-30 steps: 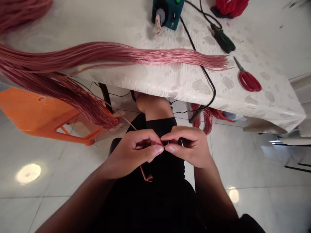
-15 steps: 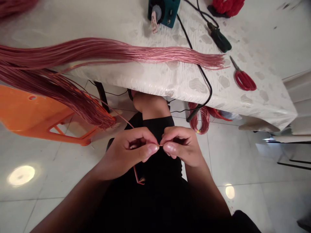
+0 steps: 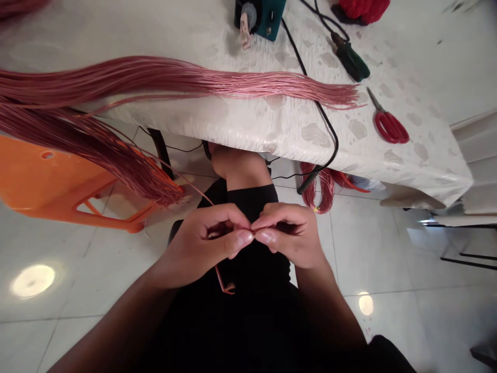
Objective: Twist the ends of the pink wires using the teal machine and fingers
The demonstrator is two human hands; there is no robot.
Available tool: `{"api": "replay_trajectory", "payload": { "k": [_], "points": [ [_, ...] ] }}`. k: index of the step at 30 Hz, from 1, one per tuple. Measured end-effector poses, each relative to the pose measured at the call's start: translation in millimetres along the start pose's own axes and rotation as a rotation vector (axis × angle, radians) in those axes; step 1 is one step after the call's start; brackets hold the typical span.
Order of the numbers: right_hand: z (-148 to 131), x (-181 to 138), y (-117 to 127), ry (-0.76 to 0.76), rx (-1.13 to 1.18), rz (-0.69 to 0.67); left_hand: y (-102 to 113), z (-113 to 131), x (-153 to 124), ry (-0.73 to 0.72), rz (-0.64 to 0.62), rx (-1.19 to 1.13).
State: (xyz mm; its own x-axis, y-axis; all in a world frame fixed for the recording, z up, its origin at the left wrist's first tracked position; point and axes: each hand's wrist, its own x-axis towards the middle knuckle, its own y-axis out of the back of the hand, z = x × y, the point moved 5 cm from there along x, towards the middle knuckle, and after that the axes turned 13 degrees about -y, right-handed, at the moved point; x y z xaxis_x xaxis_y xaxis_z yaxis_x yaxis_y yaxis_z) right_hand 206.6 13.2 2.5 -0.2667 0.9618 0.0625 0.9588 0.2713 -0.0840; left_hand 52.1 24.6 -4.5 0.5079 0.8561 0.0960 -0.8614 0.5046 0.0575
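My left hand (image 3: 205,246) and my right hand (image 3: 289,233) meet over my lap, thumbs and forefingers pinched together on one thin pink wire (image 3: 222,280). The wire runs up from my left hand towards the bundle and its short bent end hangs below my left palm. A thick bundle of pink wires (image 3: 202,83) lies along the white table (image 3: 295,134). Another bundle of pink wires (image 3: 116,160) droops off the table's left side over an orange chair (image 3: 50,186).
On the table stand a teal box with knobs (image 3: 262,15), a black cable (image 3: 322,119), a green-handled tool (image 3: 351,59), red scissors (image 3: 388,124) and a red bundle (image 3: 363,9). More pink coils (image 3: 320,189) hang under the table. White floor tiles surround my legs.
My two hands have closed the small gap between their fingertips and now touch. The bent wire end under my left hand has shifted slightly.
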Motion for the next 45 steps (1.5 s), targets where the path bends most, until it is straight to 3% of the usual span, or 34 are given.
{"api": "replay_trajectory", "payload": {
  "k": [9,16,21,24,27,31,35,39,45],
  "points": [
    [-6.4,-3.8,-0.1,-0.014,0.016,0.08,1.6,-2.8,-2.4,0.0,0.033,-0.044],
    [9.8,-10.0,-4.3,-0.102,0.117,0.122,-0.8,-3.3,-3.3,-0.021,0.081,-0.082],
    [16.2,-8.6,-6.9,-0.107,0.187,0.209,0.0,3.3,-2.5,-0.188,0.184,0.034],
    [11.7,-6.7,-6.9,-0.127,0.165,0.187,4.5,10.1,-2.0,-0.311,0.191,0.115],
    [7.0,-7.0,-7.3,-0.146,0.146,0.121,9.7,20.4,0.1,-0.403,0.123,0.23],
    [6.0,-9.2,-6.3,-0.177,0.125,0.108,10.2,34.6,3.8,-0.525,-0.098,0.406],
    [7.1,-10.1,-5.8,-0.211,0.118,0.088,11.0,34.3,6.3,-0.504,-0.225,0.447],
    [9.4,-11.2,-4.7,-0.283,0.143,0.073,10.5,32.9,6.1,-0.559,-0.222,0.455],
    [16.4,-11.5,-7.3,-0.342,0.271,0.059,9.8,34.4,8.0,-0.659,-0.088,0.429]
  ]
}}
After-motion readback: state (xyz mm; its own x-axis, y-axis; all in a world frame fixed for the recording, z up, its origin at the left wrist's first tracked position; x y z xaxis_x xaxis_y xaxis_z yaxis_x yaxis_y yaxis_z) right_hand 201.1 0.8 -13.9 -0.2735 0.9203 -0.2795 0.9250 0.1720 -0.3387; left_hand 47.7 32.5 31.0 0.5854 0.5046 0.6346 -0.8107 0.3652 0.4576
